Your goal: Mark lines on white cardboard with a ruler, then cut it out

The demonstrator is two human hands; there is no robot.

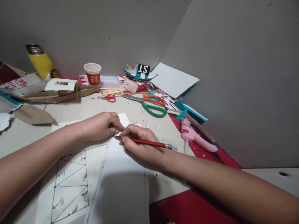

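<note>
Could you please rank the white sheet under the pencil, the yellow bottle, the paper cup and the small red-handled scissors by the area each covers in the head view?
From largest to smallest:
1. White sheet
2. Yellow bottle
3. Paper cup
4. Small red-handled scissors

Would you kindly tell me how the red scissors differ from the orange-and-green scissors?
The red scissors look much smaller than the orange-and-green scissors. The red scissors have matching red handles, whereas the orange-and-green scissors have one handle of each colour. Both have blades pointing toward the left of the picture.
</note>
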